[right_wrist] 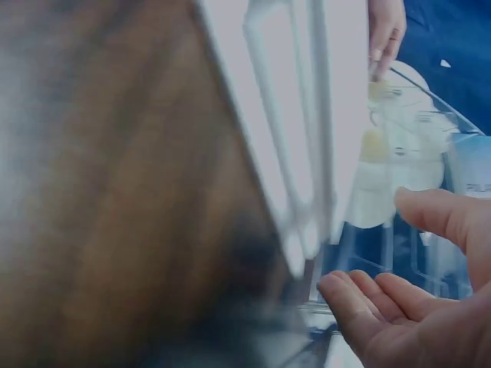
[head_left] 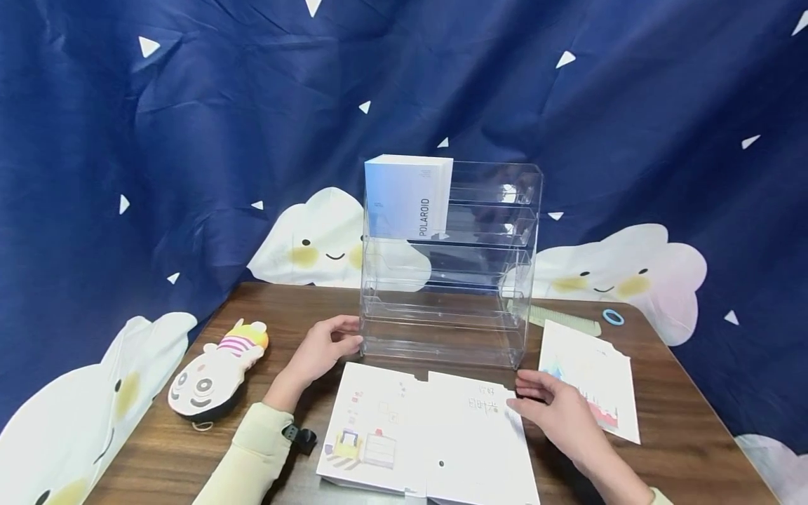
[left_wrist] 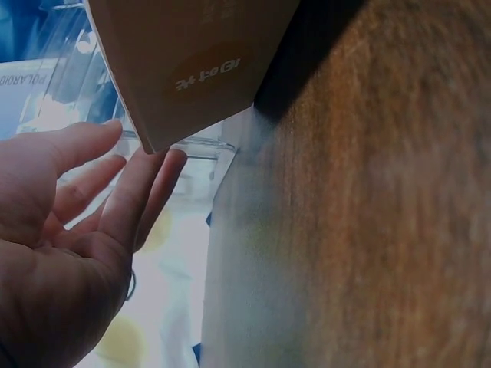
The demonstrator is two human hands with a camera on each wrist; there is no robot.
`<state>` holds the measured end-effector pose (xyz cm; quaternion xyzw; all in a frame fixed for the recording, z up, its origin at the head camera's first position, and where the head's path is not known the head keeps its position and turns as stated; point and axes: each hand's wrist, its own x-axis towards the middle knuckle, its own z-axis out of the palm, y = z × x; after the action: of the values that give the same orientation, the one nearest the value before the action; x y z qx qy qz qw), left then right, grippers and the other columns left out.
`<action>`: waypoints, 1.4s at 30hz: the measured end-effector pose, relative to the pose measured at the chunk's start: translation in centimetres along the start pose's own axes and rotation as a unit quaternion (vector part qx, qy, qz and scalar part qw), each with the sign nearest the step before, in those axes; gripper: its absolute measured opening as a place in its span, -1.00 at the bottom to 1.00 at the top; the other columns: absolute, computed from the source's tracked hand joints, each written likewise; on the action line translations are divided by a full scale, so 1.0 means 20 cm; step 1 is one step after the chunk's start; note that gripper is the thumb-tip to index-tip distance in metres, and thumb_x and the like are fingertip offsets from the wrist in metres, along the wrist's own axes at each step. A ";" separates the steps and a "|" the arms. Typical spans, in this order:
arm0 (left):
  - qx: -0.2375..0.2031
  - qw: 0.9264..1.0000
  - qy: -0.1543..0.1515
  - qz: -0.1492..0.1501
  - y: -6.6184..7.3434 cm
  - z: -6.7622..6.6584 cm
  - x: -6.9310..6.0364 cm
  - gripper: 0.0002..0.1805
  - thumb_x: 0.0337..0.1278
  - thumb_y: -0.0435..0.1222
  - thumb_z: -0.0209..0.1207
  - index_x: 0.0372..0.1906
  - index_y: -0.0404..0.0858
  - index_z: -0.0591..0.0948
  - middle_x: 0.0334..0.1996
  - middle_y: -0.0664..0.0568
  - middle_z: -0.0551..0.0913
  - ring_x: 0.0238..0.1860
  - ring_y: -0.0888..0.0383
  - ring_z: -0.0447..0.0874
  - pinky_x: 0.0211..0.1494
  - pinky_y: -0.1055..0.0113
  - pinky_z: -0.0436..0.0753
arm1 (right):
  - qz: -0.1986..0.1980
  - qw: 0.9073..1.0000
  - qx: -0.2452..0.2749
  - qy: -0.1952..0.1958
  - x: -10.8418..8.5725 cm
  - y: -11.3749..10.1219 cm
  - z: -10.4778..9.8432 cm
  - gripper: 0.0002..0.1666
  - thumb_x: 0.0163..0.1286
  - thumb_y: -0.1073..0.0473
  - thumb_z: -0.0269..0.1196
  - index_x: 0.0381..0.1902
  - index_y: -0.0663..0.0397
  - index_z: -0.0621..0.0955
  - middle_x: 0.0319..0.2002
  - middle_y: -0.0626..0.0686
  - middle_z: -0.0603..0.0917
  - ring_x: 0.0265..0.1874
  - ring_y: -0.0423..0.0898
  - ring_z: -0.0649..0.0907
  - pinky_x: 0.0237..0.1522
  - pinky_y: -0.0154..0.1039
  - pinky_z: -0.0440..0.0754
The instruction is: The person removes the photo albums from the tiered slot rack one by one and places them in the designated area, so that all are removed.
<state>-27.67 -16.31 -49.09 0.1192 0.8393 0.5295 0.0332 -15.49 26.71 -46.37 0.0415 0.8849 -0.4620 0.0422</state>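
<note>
A clear multi-tier acrylic rack (head_left: pixel 442 322) stands upright on the table, with a white-and-blue box-like item marked POLAROID (head_left: pixel 404 200) in its upper left. My left hand (head_left: pixel 325 347) is at the rack's lower left corner, thumb and fingers loosely extended; whether they touch it is unclear. In front of the rack lie white printed booklet panels (head_left: pixel 385 428), side by side; I cannot tell if they are one open booklet or two. At the right panel's upper right edge is my right hand (head_left: pixel 562 417), its fingers (right_wrist: pixel 376 303) fairly straight and thumb apart, holding nothing.
Right of the rack lie a white printed card (head_left: pixel 593 379), a pale green comb (head_left: pixel 562 319) and a blue ring (head_left: pixel 612 317). A panda-faced toy (head_left: pixel 217 375) lies at the left. Behind the wooden table (head_left: pixel 682 421) hangs a blue cloud-patterned cloth (head_left: pixel 252 105).
</note>
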 end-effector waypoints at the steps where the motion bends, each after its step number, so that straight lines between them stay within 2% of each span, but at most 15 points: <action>1: 0.003 1.000 0.004 -0.002 0.00 0.00 0.00 -0.52 0.56 -0.33 0.38 0.45 -0.31 0.65 0.23 -0.22 0.81 0.12 0.00 0.87 0.14 0.25 0.91 | -0.005 1.000 0.007 0.002 0.00 -0.02 -0.01 -0.23 0.48 0.05 0.56 0.48 0.32 0.59 0.28 0.28 0.80 0.26 0.12 0.81 0.00 -0.51 0.75; 3: 0.008 1.000 0.008 -0.006 0.00 0.00 0.00 -0.52 0.55 -0.30 0.39 0.45 -0.29 0.66 0.22 -0.19 0.82 0.11 0.02 0.88 0.14 0.26 0.91 | -0.025 0.999 0.022 0.009 0.02 -0.07 -0.03 -0.24 0.50 0.05 0.55 0.49 0.32 0.59 0.30 0.30 0.79 0.24 0.05 0.81 0.04 -0.53 0.74; 10: 0.014 1.000 0.015 -0.007 0.00 0.00 0.00 -0.51 0.54 -0.28 0.40 0.44 -0.28 0.66 0.23 -0.18 0.82 0.11 0.02 0.88 0.16 0.22 0.92 | -0.098 0.993 0.061 0.034 0.09 -0.30 -0.11 -0.22 0.50 0.07 0.56 0.53 0.27 0.57 0.36 0.34 0.74 0.06 -0.47 0.75 0.10 -0.62 0.71; 13: 0.015 1.000 0.019 -0.006 0.00 0.00 0.00 -0.51 0.53 -0.28 0.40 0.44 -0.27 0.67 0.23 -0.18 0.82 0.12 0.02 0.88 0.17 0.19 0.91 | -0.114 0.991 0.064 0.040 0.14 -0.41 -0.15 -0.19 0.51 0.00 0.56 0.57 0.19 0.56 0.41 0.29 0.72 0.06 -0.55 0.71 0.12 -0.66 0.68; 15: 0.016 1.000 0.020 -0.008 0.01 0.00 0.00 -0.52 0.53 -0.27 0.41 0.43 -0.26 0.67 0.24 -0.16 0.82 0.13 0.02 0.88 0.18 0.19 0.91 | -0.123 0.989 0.070 0.045 0.18 -0.49 -0.18 -0.20 0.52 -0.01 0.55 0.58 0.14 0.56 0.40 0.23 0.73 0.06 -0.56 0.70 0.13 -0.67 0.67; 17: 0.016 1.000 0.020 -0.006 0.01 0.00 0.00 -0.52 0.53 -0.28 0.41 0.43 -0.27 0.67 0.24 -0.17 0.82 0.13 0.01 0.88 0.17 0.19 0.91 | -0.138 0.986 0.073 0.057 0.23 -0.57 -0.21 -0.21 0.52 -0.01 0.55 0.57 0.12 0.57 0.32 0.07 0.78 0.06 -0.55 0.70 0.14 -0.68 0.66; 21: 0.017 1.000 0.022 -0.005 0.02 0.00 0.00 -0.53 0.53 -0.28 0.41 0.42 -0.27 0.68 0.22 -0.17 0.82 0.11 0.00 0.87 0.15 0.20 0.92 | -0.176 0.976 0.101 0.080 0.36 -0.73 -0.25 -0.26 0.51 0.05 0.55 0.53 0.17 0.60 0.09 -0.31 0.78 0.07 -0.46 0.73 0.14 -0.65 0.67; 23: 0.021 0.999 0.024 -0.002 0.02 0.00 0.00 -0.53 0.54 -0.29 0.40 0.42 -0.28 0.68 0.21 -0.17 0.82 0.11 0.01 0.87 0.15 0.19 0.92 | -0.192 0.971 0.114 0.084 0.43 -0.80 -0.27 -0.26 0.50 0.06 0.56 0.52 0.17 0.61 0.05 -0.38 0.76 0.10 -0.40 0.75 0.16 -0.63 0.68; 24: 0.022 0.999 0.024 -0.005 0.02 0.00 0.00 -0.53 0.53 -0.28 0.41 0.42 -0.26 0.68 0.21 -0.15 0.82 0.11 0.02 0.87 0.16 0.19 0.91 | -0.198 0.969 0.119 0.084 0.47 -0.84 -0.27 -0.25 0.49 0.05 0.57 0.53 0.15 0.61 0.07 -0.36 0.77 0.13 -0.37 0.75 0.18 -0.62 0.68; 26: 0.019 1.000 0.022 -0.008 0.02 0.00 -0.01 -0.53 0.53 -0.28 0.41 0.42 -0.26 0.68 0.20 -0.15 0.82 0.10 0.03 0.86 0.17 0.19 0.91 | -0.201 0.968 0.123 0.079 0.55 -0.89 -0.27 -0.22 0.48 0.01 0.58 0.55 0.09 0.60 0.19 -0.18 0.80 0.21 -0.27 0.75 0.23 -0.59 0.68; 30: 0.008 1.000 0.021 -0.011 0.02 0.01 0.00 -0.53 0.53 -0.29 0.41 0.42 -0.26 0.68 0.20 -0.15 0.83 0.10 0.04 0.87 0.15 0.20 0.92 | -0.209 0.966 0.131 0.074 0.70 -1.00 -0.25 -0.19 0.47 0.00 0.58 0.58 0.03 0.58 0.39 0.07 0.73 0.33 -0.14 0.73 0.29 -0.51 0.68; 38: 0.000 1.000 0.021 -0.013 0.03 0.01 0.00 -0.54 0.55 -0.31 0.39 0.43 -0.27 0.68 0.19 -0.16 0.83 0.07 0.04 0.88 0.14 0.20 0.92 | -0.227 0.948 0.201 0.097 0.94 -1.16 -0.19 -0.23 0.46 0.13 0.57 0.53 0.20 0.58 0.36 0.15 0.71 0.36 -0.03 0.70 0.28 -0.43 0.72; 42: 0.005 1.000 0.023 -0.016 0.02 0.01 0.00 -0.55 0.55 -0.30 0.39 0.42 -0.26 0.68 0.18 -0.14 0.83 0.07 0.06 0.88 0.13 0.19 0.93 | -0.234 0.943 0.218 0.095 1.00 -1.22 -0.14 -0.28 0.46 0.18 0.56 0.50 0.21 0.60 0.26 0.09 0.75 0.25 -0.11 0.72 0.22 -0.43 0.72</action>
<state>-27.47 -16.00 -48.73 0.0936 0.8440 0.5276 0.0219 -38.28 15.79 -27.28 -0.1149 0.7473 -0.6342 -0.1615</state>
